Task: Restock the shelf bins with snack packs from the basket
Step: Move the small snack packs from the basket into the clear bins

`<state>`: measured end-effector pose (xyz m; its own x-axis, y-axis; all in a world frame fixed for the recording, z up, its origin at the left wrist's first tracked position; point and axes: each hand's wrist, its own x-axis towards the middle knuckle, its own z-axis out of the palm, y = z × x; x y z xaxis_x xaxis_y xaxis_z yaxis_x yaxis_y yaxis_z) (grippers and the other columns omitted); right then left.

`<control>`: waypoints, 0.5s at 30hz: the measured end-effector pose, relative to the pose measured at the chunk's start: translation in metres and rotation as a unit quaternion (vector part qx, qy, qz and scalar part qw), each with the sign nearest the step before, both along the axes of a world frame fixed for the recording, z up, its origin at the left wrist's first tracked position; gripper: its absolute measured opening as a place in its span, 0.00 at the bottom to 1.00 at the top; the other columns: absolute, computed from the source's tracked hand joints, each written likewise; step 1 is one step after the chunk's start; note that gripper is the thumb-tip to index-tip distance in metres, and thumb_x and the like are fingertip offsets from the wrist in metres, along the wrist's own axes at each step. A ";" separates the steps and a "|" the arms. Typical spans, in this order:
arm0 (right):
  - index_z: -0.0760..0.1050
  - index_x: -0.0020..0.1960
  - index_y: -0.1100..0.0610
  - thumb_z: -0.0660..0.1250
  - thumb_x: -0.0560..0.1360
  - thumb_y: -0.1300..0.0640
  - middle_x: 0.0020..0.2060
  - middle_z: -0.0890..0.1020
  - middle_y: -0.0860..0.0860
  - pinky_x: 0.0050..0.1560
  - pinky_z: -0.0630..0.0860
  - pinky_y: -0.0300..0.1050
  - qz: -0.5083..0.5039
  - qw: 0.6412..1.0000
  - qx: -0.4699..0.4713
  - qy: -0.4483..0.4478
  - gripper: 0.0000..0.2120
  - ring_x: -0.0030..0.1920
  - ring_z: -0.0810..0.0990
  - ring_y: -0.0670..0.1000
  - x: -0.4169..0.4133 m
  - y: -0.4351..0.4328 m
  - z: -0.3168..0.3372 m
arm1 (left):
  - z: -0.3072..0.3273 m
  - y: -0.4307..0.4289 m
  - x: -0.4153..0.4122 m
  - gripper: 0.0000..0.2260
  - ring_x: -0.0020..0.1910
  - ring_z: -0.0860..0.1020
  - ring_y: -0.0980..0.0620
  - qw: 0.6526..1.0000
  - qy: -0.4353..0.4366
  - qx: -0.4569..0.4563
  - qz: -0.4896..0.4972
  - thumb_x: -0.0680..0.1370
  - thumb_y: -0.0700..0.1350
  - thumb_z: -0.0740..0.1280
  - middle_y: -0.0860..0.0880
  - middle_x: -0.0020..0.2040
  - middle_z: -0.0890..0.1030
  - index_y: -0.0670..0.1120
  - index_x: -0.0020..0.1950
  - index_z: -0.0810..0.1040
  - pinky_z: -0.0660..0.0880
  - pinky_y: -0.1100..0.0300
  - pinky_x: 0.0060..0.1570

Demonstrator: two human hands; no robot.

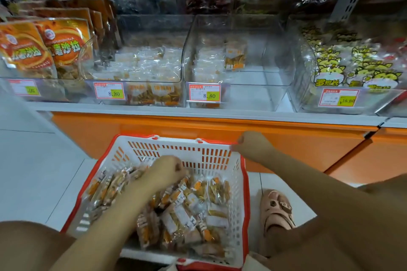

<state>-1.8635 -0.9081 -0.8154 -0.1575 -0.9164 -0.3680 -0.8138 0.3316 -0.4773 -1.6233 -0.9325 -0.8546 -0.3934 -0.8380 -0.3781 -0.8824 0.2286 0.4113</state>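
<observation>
A white basket (239, 193) with a red rim stands on the floor below the shelf, holding several small orange-and-clear snack packs (187, 215). My left hand (164, 171) reaches down into the basket, fingers curled among the packs at the far left; what it grips is hidden. My right hand (251, 143) grips the basket's far right rim corner. Above, a clear bin (141, 66) is filled with the same packs. The clear bin (253, 77) to its right holds only a few packs at its left side.
Orange pouches (44, 48) fill the left bin; yellow cartoon-cat packs (356, 68) fill the right one. Price tags (204, 93) hang on the bin fronts. An orange base panel (297, 138) runs below the shelf. My foot in a pink sandal (275, 211) is right of the basket.
</observation>
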 end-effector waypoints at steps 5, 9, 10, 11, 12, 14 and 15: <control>0.77 0.56 0.61 0.62 0.79 0.59 0.50 0.82 0.54 0.30 0.69 0.32 0.030 0.996 0.079 0.014 0.09 0.39 0.79 0.47 0.011 0.023 -0.051 | -0.063 0.039 0.017 0.10 0.40 0.74 0.51 0.977 -0.166 0.122 -0.060 0.78 0.51 0.65 0.49 0.40 0.74 0.46 0.43 0.72 0.70 0.62 0.39; 0.75 0.60 0.63 0.61 0.78 0.62 0.54 0.82 0.56 0.30 0.70 0.32 0.031 0.996 0.080 0.035 0.12 0.37 0.76 0.47 0.017 0.027 -0.058 | -0.073 0.060 0.007 0.11 0.42 0.74 0.50 0.970 -0.181 0.151 -0.053 0.80 0.44 0.59 0.48 0.36 0.73 0.43 0.38 0.71 0.70 0.64 0.36; 0.75 0.60 0.63 0.61 0.79 0.61 0.54 0.81 0.56 0.31 0.70 0.32 0.035 0.995 0.081 0.039 0.12 0.38 0.76 0.47 0.017 0.026 -0.057 | -0.076 0.063 0.003 0.11 0.42 0.73 0.50 0.968 -0.191 0.154 -0.058 0.80 0.46 0.60 0.48 0.36 0.71 0.43 0.39 0.72 0.72 0.61 0.39; 0.75 0.60 0.62 0.60 0.79 0.61 0.55 0.81 0.55 0.31 0.70 0.32 0.040 0.995 0.082 0.044 0.12 0.39 0.76 0.48 0.016 0.026 -0.056 | -0.076 0.065 0.001 0.12 0.43 0.72 0.50 0.963 -0.207 0.154 -0.073 0.80 0.48 0.60 0.48 0.36 0.71 0.43 0.42 0.73 0.74 0.59 0.44; 0.74 0.61 0.62 0.60 0.79 0.61 0.55 0.81 0.56 0.32 0.70 0.32 0.044 0.995 0.082 0.048 0.12 0.40 0.76 0.48 0.016 0.026 -0.055 | -0.077 0.067 -0.002 0.12 0.44 0.73 0.49 0.960 -0.221 0.147 -0.086 0.80 0.50 0.61 0.47 0.38 0.73 0.42 0.45 0.75 0.75 0.56 0.49; 0.74 0.61 0.62 0.59 0.80 0.61 0.56 0.81 0.56 0.33 0.70 0.33 0.053 0.994 0.082 0.053 0.12 0.40 0.76 0.48 0.015 0.026 -0.055 | -0.081 0.071 -0.007 0.13 0.48 0.74 0.49 0.958 -0.235 0.144 -0.079 0.79 0.48 0.64 0.44 0.50 0.79 0.39 0.55 0.77 0.74 0.56 0.54; 0.74 0.61 0.62 0.59 0.80 0.61 0.56 0.81 0.56 0.34 0.71 0.33 0.058 0.993 0.085 0.056 0.12 0.41 0.77 0.48 0.015 0.026 -0.055 | -0.080 0.075 -0.009 0.14 0.48 0.74 0.50 0.957 -0.240 0.145 -0.076 0.79 0.46 0.63 0.44 0.54 0.79 0.38 0.58 0.76 0.74 0.56 0.53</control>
